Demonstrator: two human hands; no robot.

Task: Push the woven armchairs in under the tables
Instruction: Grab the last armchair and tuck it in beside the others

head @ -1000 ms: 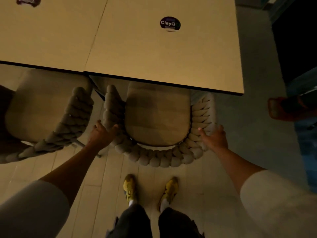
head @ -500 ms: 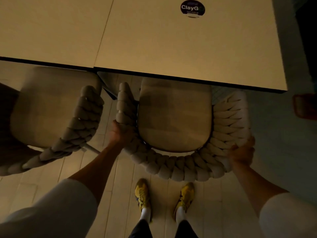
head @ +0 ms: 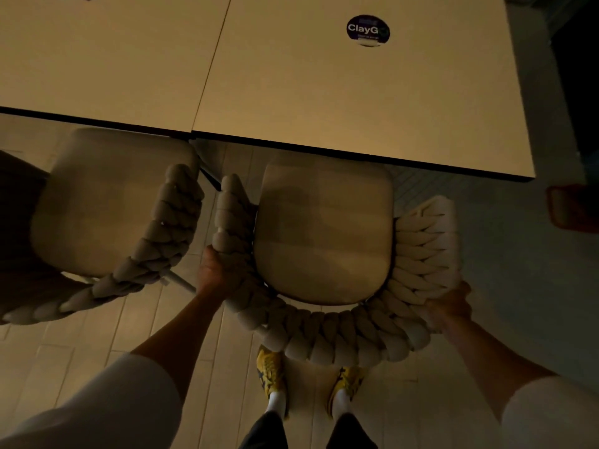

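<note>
A dim room with a pale plank floor [head: 107, 348], seen from straight above. Two beige tables fill the top of the frame, butted edge to edge: the left table [head: 107, 59] in the upper left, the right table [head: 324, 102] across the upper middle and right, with a round dark sticker [head: 368, 30] reading "ClayG" near its far side.

The woven armchair [head: 340, 338] sits in the middle of the frame, facing the right table. Only the front edge of its seat cushion [head: 324, 231] lies beneath the table's near edge — most of the seat and the whole braided back are out in the open. The left hand [head: 215, 273] grips the braided rim on the chair's left side, fingers curled round the weave. The right hand [head: 452, 303] grips the rim at the chair's lower-right corner, fingers wrapped under the braid and largely hidden.

A second armchair [head: 107, 205] stands at the left of the frame, its seat front at the left table's edge, its arm just beside the first chair's arm. Yellow shoes [head: 270, 371] show at the bottom centre, their toes partly under the chair's back. A red object [head: 570, 209] lies at the right edge — too dark to identify.
</note>
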